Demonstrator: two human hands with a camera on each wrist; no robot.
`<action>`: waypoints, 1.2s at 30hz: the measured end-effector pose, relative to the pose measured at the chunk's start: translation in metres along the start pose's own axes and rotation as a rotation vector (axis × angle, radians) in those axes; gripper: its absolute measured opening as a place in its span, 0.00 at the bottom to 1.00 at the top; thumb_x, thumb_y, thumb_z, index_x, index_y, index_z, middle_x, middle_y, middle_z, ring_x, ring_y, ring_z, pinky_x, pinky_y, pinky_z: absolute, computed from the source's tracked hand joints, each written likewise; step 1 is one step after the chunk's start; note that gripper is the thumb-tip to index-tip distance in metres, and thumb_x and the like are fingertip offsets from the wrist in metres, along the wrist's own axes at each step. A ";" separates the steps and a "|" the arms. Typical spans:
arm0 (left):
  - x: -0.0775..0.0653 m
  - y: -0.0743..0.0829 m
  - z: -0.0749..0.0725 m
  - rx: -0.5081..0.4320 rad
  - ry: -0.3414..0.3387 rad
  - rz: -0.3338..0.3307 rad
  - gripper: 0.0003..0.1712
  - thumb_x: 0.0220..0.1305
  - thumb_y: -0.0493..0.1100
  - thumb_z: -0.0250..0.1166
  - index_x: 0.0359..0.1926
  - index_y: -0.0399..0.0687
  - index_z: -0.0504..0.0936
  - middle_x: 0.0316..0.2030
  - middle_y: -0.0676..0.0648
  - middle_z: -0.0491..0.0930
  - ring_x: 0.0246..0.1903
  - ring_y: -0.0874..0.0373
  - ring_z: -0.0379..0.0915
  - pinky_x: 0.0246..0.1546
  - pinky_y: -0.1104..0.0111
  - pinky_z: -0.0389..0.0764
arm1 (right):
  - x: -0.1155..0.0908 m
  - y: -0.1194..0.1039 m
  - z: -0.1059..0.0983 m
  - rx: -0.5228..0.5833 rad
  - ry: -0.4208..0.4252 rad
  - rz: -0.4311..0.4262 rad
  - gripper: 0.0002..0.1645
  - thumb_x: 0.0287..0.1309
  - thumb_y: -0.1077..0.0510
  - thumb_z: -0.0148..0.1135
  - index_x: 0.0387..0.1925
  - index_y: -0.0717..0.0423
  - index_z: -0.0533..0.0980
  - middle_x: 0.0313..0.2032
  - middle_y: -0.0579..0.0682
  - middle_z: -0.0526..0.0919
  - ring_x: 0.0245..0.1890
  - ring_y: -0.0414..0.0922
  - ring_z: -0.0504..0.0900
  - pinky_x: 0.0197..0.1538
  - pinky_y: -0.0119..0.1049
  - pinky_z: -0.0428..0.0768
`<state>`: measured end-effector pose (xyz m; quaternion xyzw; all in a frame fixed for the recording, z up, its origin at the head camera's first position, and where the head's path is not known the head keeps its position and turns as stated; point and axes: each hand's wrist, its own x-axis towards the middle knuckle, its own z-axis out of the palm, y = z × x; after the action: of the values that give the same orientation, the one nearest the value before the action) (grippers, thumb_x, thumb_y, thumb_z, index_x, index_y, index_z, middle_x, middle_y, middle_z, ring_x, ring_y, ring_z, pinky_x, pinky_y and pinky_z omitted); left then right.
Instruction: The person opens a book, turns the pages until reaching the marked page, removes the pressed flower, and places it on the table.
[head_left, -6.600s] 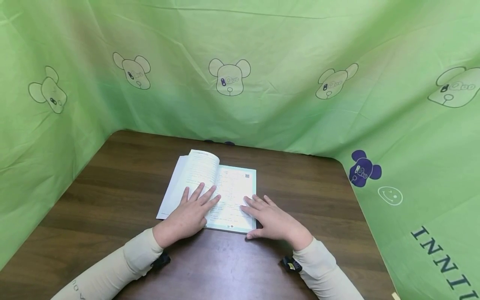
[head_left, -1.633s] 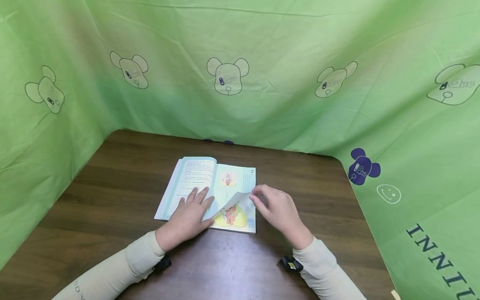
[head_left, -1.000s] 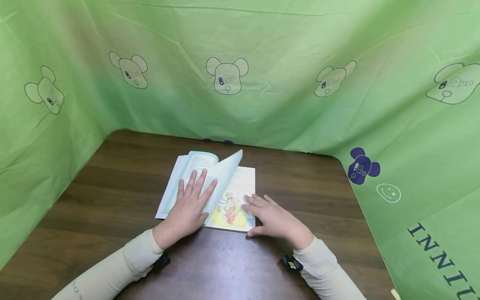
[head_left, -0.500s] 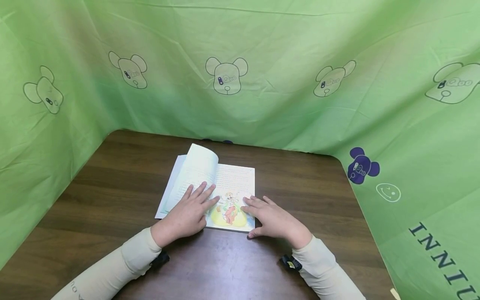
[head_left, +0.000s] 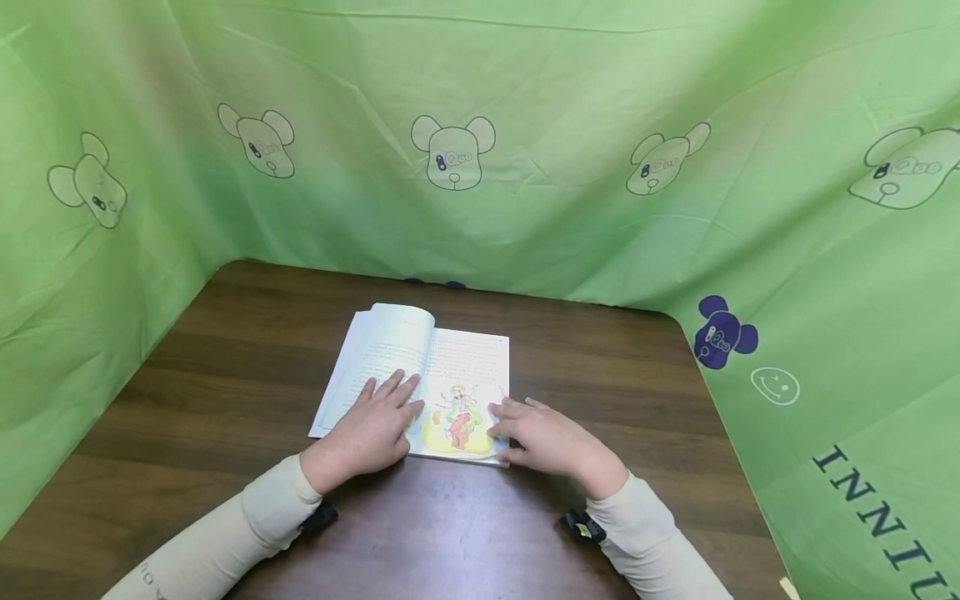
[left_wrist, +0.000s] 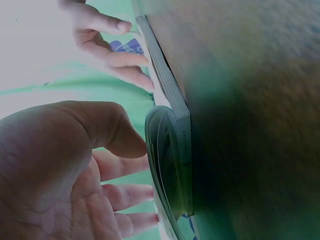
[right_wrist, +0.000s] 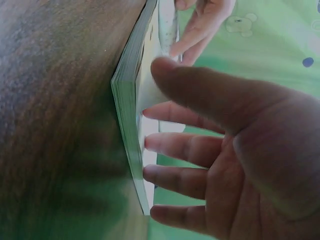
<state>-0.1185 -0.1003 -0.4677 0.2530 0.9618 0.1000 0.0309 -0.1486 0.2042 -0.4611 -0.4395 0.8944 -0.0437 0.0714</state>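
Observation:
An open book (head_left: 468,354) lies on the table, its left-hand pages arching up from the spine. A coloured drawing of a figure fills the lower part of its right page. My left hand (head_left: 365,433) rests with spread fingers on the left pages near the spine; in the left wrist view its thumb (left_wrist: 127,140) touches the bowed pages. My right hand (head_left: 551,437) lies at the right page's lower corner, fingers over its edge. In the right wrist view the right thumb (right_wrist: 167,75) stands at a slightly raised sheet, apart from the straight fingers (right_wrist: 175,147).
The book lies on a dark brown wooden table (head_left: 615,375). A green cloth (head_left: 540,233) with printed bear heads hangs around the table's back and sides. Dark straps with small devices sit at both wrists, below pale sleeves (head_left: 277,504).
The right hand pinched and turned a leaf, which swung left under the left hand, and the picture page came into view. Just now the right page's lower corner has lifted slightly at the right thumb.

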 end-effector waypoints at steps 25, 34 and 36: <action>-0.002 0.009 0.005 -0.096 -0.022 -0.120 0.35 0.66 0.62 0.68 0.65 0.46 0.79 0.78 0.39 0.57 0.78 0.37 0.48 0.64 0.28 0.60 | 0.008 0.006 0.004 -0.013 0.329 0.072 0.06 0.68 0.52 0.66 0.39 0.45 0.76 0.18 0.33 0.71 0.18 0.34 0.65 0.25 0.33 0.72; -0.002 0.009 0.010 -0.066 0.028 -0.098 0.40 0.55 0.64 0.77 0.62 0.46 0.80 0.77 0.38 0.59 0.77 0.35 0.51 0.62 0.28 0.63 | 0.010 0.005 0.004 -0.058 0.478 0.074 0.10 0.64 0.52 0.70 0.39 0.45 0.75 0.20 0.33 0.76 0.17 0.34 0.68 0.23 0.34 0.72; -0.002 0.009 0.011 -0.059 0.038 -0.095 0.39 0.55 0.63 0.77 0.61 0.46 0.80 0.77 0.38 0.60 0.76 0.35 0.52 0.61 0.28 0.64 | 0.010 0.003 0.002 -0.061 0.493 0.072 0.10 0.64 0.52 0.70 0.39 0.45 0.75 0.20 0.33 0.76 0.17 0.34 0.68 0.23 0.34 0.72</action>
<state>-0.1114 -0.0915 -0.4763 0.2040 0.9698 0.1317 0.0246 -0.1571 0.1981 -0.4648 -0.3854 0.9007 -0.1200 -0.1607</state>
